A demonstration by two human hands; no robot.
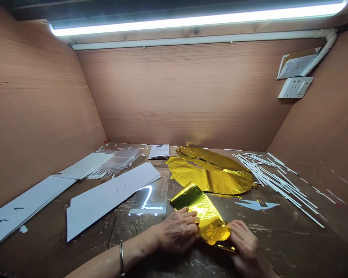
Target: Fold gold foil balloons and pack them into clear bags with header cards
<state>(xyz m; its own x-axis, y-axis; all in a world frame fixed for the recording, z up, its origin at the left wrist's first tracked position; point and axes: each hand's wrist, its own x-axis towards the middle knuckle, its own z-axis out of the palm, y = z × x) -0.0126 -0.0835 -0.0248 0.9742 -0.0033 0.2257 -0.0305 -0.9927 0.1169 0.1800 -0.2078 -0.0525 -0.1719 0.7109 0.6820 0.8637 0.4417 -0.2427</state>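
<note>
A gold foil balloon (201, 210), flat and partly folded, lies slantwise on the dark table between my hands. My left hand (179, 229) has its fingers curled on the balloon's left edge. At the lower right end, my right hand (245, 241) grips the crumpled foil, its fingertips partly hidden. Just beyond, more flat gold foil balloons (208, 177) are spread on the table. A clear plastic bag (149, 199) rests left of the folded balloon. To its right is a pale blue paper cut-out (258, 204) with a small gold ring on it.
White card sheets (110, 197) and more marked sheets (23, 204) lie at the left. Behind them are clear bags (123, 156) and a stack of printed slips (159, 151). White sticks (278, 181) are scattered at the right. Wooden walls enclose three sides; a socket (295, 88) is mounted right.
</note>
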